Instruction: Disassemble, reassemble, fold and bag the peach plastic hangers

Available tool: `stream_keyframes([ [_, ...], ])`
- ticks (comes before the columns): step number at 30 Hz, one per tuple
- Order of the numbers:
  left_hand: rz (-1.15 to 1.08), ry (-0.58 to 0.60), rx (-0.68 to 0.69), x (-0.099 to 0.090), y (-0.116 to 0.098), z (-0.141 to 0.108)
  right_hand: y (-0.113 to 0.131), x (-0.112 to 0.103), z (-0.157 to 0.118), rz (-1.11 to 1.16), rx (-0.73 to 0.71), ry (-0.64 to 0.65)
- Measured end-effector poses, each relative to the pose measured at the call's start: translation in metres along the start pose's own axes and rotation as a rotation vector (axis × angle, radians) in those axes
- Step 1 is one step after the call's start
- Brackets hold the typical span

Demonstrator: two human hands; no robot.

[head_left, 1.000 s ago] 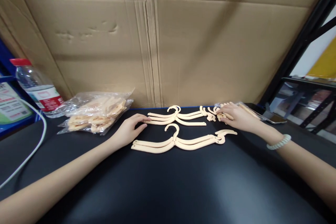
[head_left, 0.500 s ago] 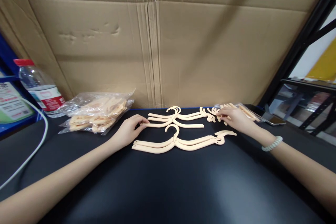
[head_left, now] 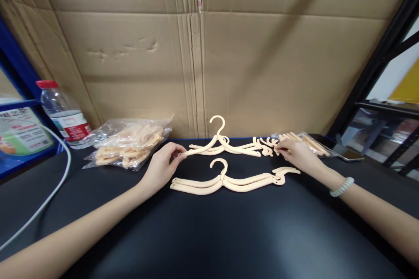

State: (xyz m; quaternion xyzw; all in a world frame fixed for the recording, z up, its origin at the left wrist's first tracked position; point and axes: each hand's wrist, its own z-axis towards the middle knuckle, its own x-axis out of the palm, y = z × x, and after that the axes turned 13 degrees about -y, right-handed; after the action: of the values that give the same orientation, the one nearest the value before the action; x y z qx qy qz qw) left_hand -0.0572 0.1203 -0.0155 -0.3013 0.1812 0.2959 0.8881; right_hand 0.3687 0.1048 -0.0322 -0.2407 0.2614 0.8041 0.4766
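My left hand (head_left: pixel 166 162) pinches the left end of a cream hanger (head_left: pixel 214 138), whose hook stands raised above the dark table. Behind and under it another hanger lies flat. At the back right my right hand (head_left: pixel 296 152) is closed at the edge of a pile of small cream pieces (head_left: pixel 264 144); what its fingertips hold, if anything, is too small to make out. Nearer the front lies a hanger assembly (head_left: pixel 209 185) with its hook to the back and a curved piece (head_left: pixel 282 174) at its right end.
A clear bag of cream parts (head_left: pixel 127 144) lies at the left, beside a red-capped bottle (head_left: pixel 67 115) and a white cable (head_left: pixel 68 170). Another bag of rods (head_left: pixel 314 144) and a phone (head_left: pixel 348 154) are at the right. Cardboard (head_left: pixel 131 65) stands behind.
The hanger at my left hand has been lifted, and its hook now stands up instead of lying flat. My right hand has come slightly lower, with its fingers closed near the small pieces.
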Motion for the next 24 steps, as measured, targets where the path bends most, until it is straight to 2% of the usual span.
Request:
stream_keyframes([
  [9, -0.068, -0.013, -0.063, -0.001, -0.010, -0.009, 0.008, -0.009, 0.000, 0.112, 0.231, -0.181],
  [15, -0.141, 0.008, -0.125, -0.001, -0.013, -0.013, 0.026, -0.016, -0.001, 0.529, 0.638, -0.248],
  [18, -0.146, 0.021, -0.125, 0.000, -0.013, -0.014, 0.037, -0.014, -0.001, 0.713, 0.753, -0.291],
  [24, -0.157, 0.027, -0.126, 0.000, -0.013, -0.014, 0.048, -0.013, -0.003, 1.010, 0.966, -0.191],
])
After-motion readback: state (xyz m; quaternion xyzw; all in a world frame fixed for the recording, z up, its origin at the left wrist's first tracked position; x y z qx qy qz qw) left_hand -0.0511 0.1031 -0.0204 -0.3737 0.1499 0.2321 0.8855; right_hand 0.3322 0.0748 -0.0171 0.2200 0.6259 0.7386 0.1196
